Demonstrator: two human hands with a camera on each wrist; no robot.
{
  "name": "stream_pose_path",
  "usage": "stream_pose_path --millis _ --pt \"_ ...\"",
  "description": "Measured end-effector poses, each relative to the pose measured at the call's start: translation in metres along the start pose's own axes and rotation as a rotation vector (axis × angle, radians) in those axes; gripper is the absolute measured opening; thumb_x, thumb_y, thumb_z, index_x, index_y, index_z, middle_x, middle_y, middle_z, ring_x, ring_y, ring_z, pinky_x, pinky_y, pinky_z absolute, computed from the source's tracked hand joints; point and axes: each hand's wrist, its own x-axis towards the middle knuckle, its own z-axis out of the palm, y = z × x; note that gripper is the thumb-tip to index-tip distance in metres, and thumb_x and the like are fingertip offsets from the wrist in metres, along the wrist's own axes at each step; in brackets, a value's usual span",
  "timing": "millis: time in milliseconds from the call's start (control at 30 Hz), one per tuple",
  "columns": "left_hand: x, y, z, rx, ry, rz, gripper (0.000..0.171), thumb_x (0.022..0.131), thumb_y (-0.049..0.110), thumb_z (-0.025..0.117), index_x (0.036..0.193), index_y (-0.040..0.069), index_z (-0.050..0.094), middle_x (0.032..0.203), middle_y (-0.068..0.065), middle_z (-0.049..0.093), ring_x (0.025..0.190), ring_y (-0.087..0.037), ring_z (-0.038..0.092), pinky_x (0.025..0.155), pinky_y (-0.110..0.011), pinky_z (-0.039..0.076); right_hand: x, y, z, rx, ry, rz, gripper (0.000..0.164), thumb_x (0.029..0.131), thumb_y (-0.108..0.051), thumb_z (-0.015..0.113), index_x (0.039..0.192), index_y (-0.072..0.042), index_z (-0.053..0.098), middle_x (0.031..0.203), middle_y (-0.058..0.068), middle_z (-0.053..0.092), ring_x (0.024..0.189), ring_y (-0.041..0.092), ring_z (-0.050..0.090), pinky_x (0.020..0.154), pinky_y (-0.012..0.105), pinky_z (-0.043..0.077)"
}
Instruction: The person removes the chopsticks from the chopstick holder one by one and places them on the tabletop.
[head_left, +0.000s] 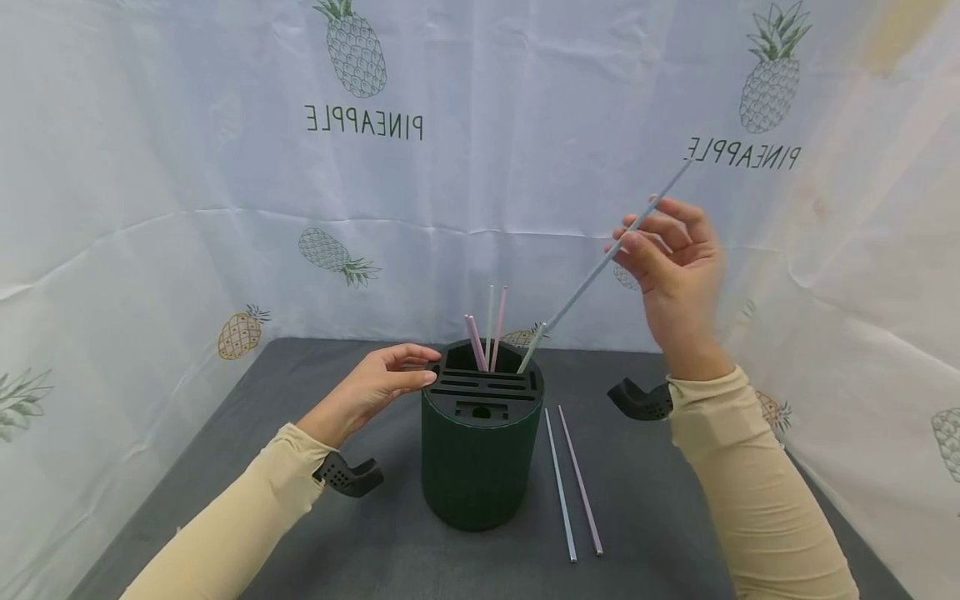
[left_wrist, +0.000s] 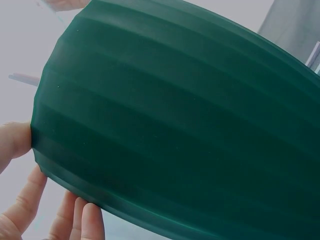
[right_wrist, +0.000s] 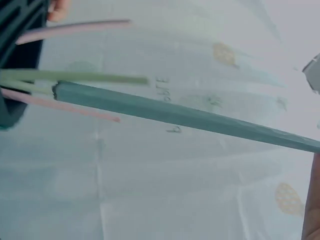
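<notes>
- Biggest thing we've got is the pineapple-print curtain at the back.
- Then our grey table.
- Our dark green holder stands upright on it; pink sticks and green sticks poke out the back opening.
- Our left hand has fingers fairly straight, touching the holder's left rim.
- Our right hand, raised, pinches a slanted blue stick, lower end near a green tip; can't tell if they touch.
- Two loose sticks lie right of the holder.
</notes>
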Motion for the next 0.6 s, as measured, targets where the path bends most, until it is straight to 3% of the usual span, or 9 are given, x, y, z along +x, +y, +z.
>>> stream_pose_path --millis 167,267,500,600 --pt "0.000 0.000 0.000 -0.003 0.000 -0.002 0.049 0.089 0.017 0.070 0.132 0.001 0.053 0.132 -0.012 0.051 0.121 -0.025 0.051 0.111 -0.048 0.037 0.003 -0.017 -0.018 -0.002 0.129 0.008 0.039 0.079 0.024 0.062 0.114 0.007 0.059 0.090 0.020 0.069 0.079 0.031 0.070 0.074 0.039 0.060" --pt "0.000 0.000 0.000 -0.003 0.000 -0.001 0.049 0.089 0.018 0.070 0.132 0.001 0.053 0.131 -0.012 0.051 0.121 -0.025 0.051 0.111 -0.048 0.037 -0.003 -0.017 -0.038 -0.097 0.183 0.059 0.039 0.080 0.020 0.065 0.116 0.006 0.060 0.091 0.016 0.070 0.080 0.028 0.071 0.074 0.035 0.060" --pt "0.000 0.000 0.000 -0.002 0.003 0.001 0.049 0.089 0.017 0.070 0.133 0.002 0.053 0.131 -0.012 0.051 0.122 -0.026 0.051 0.111 -0.048 0.037 -0.038 0.015 -0.100 -0.293 0.167 0.285 0.032 0.085 0.012 0.064 0.112 -0.004 0.068 0.093 0.006 0.073 0.086 0.016 0.073 0.075 0.029 0.059" --pt "0.000 0.000 0.001 0.002 0.004 0.002 0.049 0.089 0.017 0.069 0.133 0.002 0.053 0.131 -0.012 0.051 0.121 -0.026 0.051 0.111 -0.048 0.037 -0.060 0.034 -0.126 -0.429 0.150 0.395 0.030 0.088 0.006 0.064 0.111 -0.012 0.069 0.093 0.000 0.074 0.086 0.010 0.072 0.074 0.025 0.058"
